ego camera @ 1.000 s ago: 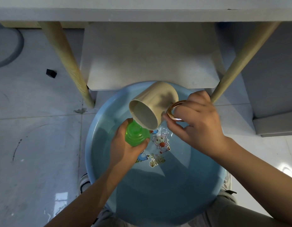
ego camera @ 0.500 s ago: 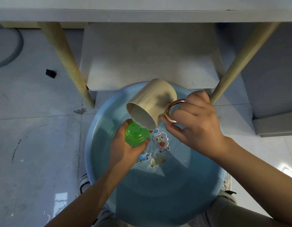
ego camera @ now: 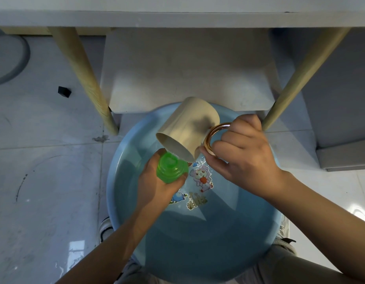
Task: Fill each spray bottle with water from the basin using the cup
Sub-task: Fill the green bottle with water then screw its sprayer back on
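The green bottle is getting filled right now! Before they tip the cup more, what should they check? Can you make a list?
1. Left hand grips the green bottle firmly: ok.
2. Bottle mouth open, no sprayer on it: ok.
3. Cup rim sits just above the bottle mouth: ok.
4. Right hand holds the cup by its gold ring handle: ok.
5. Bottle is over the blue basin, so spills fall back in: ok.
6. How full the bottle is: cannot tell.
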Motion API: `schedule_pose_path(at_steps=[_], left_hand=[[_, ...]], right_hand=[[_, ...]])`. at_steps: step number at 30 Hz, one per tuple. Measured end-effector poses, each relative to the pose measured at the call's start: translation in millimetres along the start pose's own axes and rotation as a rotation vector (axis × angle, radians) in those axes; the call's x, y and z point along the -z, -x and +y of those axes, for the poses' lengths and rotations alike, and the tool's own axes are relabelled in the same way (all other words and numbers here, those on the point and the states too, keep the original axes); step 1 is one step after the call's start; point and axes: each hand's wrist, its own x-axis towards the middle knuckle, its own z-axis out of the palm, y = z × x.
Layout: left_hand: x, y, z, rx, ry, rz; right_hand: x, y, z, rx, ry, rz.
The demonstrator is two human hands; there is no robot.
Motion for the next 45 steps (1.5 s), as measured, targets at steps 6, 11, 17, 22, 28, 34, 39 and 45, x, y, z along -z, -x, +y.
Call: schedule_pose_path(at_steps=[6, 11, 17, 22, 28, 34, 39, 45], left_hand=[[0.0, -0.2, -1.4, -0.010, -0.010, -0.011], [1.9, 0.6, 3.7, -0.021, -0.017, -0.012], [2.5, 1.3, 5.9, -0.025, -0.038, -0.023], [0.4, 0.2, -0.5, -0.026, -0.042, -0.022], [2.0, 0.2, 1.9, -0.037, -0.038, -0.023], [1.6, -0.3, -0.3, -0.002, -0.028, -0.017], [1.3, -0.2, 0.9, -0.010, -0.018, -0.010], [1.6, 1.9, -3.7, 0.021, 0.058, 0.021]], right_hand=[[2.3, -2.2, -2.5, 0.038, -0.012, -0.013], [3.1, -3.2, -4.4, 0.055, -0.004, -0.020], [2.0, -2.6, -6.2, 0.076, -0.007, -0.009], [1.6, -2.3, -6.0, 0.101, -0.013, -0.009], [1.6, -2.9, -5.8, 0.106, -0.010, -0.004], [2.8, -2.8, -7.2, 0.124, -0.013, -0.027], [2.0, -2.3, -5.5, 0.066, 0.014, -0.005], [-4.0, 2.7, 0.1, -0.299, 0.038, 0.004]])
